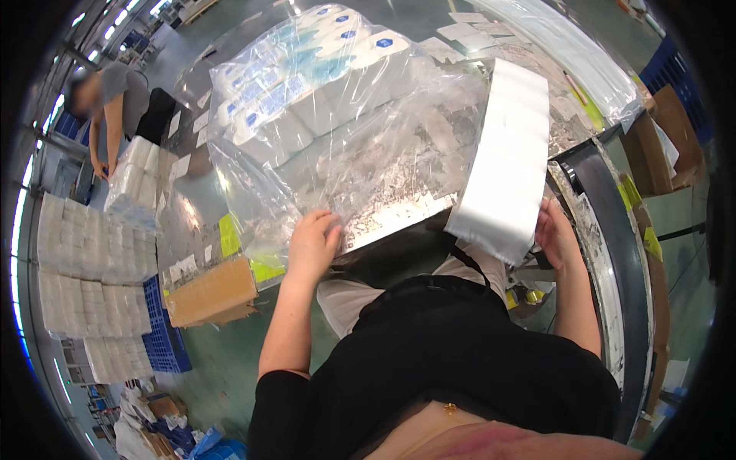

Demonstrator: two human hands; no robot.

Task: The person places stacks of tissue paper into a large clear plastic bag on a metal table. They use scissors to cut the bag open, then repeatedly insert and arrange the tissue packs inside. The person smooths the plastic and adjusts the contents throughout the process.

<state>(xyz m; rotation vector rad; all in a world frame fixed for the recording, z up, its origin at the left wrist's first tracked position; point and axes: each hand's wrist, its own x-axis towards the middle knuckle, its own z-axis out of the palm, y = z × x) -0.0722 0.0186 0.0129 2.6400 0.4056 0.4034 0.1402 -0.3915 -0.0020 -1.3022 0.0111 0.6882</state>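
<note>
My left hand point(313, 244) rests at the open, near end of a large clear plastic bag point(368, 155), its fingers bent at the film; whether it pinches the film I cannot tell. The bag lies on the metal worktable point(397, 221) and holds rows of wrapped white packs point(322, 103) with blue and teal print. On the right, a long white wrapped pack point(506, 155) stands tilted past the table's front edge. My right hand point(555, 230) is at its lower right side, with the fingers partly hidden behind it.
A dark conveyor belt point(612, 230) curves along my right side. Clear plastic film point(575, 63) lies at the far right. A cardboard piece point(213, 293) covers the left front corner. Stacked white packs point(95, 259) and a blue pallet point(167, 333) stand left, near a bending co-worker point(123, 98).
</note>
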